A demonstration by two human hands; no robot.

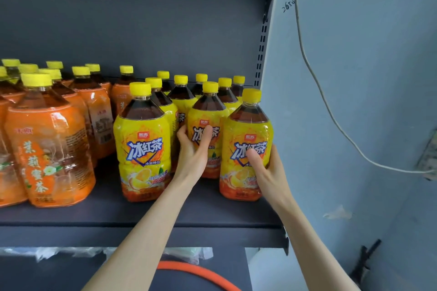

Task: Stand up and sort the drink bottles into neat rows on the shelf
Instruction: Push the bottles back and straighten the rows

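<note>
Head view. The shelf board point(106, 215) is dark grey and carries two groups of upright bottles with yellow caps.

- Left group: the orange-labelled bottles point(47, 144) stand packed together from the front edge back towards the back panel point(142, 19).
- Right group: the yellow-labelled bottles point(181, 97) stand in rows that run front to back, close to one another.

The front left bottle point(144, 146) of the yellow group stands upright near the front of the board, with no hand on it.

The left hand point(194, 149) grasps the middle bottle point(207, 113). The thumb lies across the label front and the fingers wrap round the bottle's left side. This bottle stands one place behind the front line, between the two front bottles.

The right hand point(267, 168) grasps the front right bottle point(248, 130). The thumb presses the label front and the fingers curl round the right side. The bottle is upright, and its base is on or just at the board near the right end.

A slotted upright point(262, 38) closes the shelf on the right. Beyond it is a blue-grey wall point(366, 125) with a pale cable point(314, 78) hanging across it. Below the board, crumpled clear plastic point(47, 253) and an orange curved band point(196, 271) are visible.
</note>
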